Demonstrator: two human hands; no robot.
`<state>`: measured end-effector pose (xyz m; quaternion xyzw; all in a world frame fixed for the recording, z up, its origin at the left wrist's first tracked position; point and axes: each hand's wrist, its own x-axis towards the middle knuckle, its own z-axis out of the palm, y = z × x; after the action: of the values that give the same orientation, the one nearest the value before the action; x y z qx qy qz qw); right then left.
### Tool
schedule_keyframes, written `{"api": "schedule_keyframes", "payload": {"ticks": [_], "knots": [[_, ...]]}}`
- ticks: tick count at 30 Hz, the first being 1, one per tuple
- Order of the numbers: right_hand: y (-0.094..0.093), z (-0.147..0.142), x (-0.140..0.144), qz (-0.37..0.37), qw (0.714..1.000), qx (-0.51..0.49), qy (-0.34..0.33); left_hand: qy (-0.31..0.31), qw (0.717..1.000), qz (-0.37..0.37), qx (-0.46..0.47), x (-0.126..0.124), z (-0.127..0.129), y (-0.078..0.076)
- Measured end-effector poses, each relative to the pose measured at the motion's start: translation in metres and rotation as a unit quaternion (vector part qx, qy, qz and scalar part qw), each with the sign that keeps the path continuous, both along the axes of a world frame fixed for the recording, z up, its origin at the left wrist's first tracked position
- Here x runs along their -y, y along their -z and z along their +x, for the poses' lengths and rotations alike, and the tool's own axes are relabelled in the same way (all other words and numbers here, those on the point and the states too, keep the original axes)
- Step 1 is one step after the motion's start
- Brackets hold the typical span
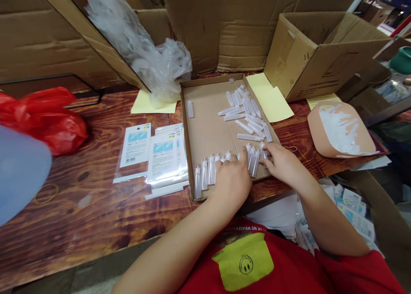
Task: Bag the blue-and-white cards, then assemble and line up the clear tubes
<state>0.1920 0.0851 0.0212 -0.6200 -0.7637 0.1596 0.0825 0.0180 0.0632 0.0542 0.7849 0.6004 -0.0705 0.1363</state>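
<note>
A shallow cardboard tray [208,135] lies on the table in front of me. Along its near side stands a row of small clear plastic tubes [204,174] with nozzle tips, side by side. My left hand [233,178] lies over the middle of this row, index finger stretched forward, and covers several tubes; its other fingertips are partly hidden. At the row's right end my right hand [279,163] has thumb and finger closed on one plastic tube [263,151]. Farther back in the tray is a loose pile of tubes [247,109], and a single tube [190,109] lies at the far left.
Printed cards in clear sleeves [163,154] lie left of the tray. An orange bowl [316,133] of white pieces stands right. An open carton [295,58], crumpled plastic bags [160,67] and yellow paper sheets [269,97] are behind. A red bag [54,118] is far left.
</note>
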Motion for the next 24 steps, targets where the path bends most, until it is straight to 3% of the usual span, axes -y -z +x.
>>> {"api": "schedule_keyframes", "payload": {"ticks": [9,17,21,24], "knots": [[0.002,-0.018,-0.007,0.001,1.000,0.016,0.026,-0.045,0.999,0.009,0.019,-0.002,-0.009,0.003],[-0.004,-0.020,-0.017,0.004,0.999,-0.043,-0.033,-0.090,0.993,0.000,0.075,0.005,-0.013,0.014],[-0.014,-0.024,-0.052,0.065,0.992,0.059,-0.087,-0.101,0.992,0.008,0.082,0.007,-0.016,0.017],[-0.018,-0.032,-0.078,0.035,0.977,0.166,-0.132,-0.105,0.992,0.018,0.064,0.007,-0.017,0.018]]}}
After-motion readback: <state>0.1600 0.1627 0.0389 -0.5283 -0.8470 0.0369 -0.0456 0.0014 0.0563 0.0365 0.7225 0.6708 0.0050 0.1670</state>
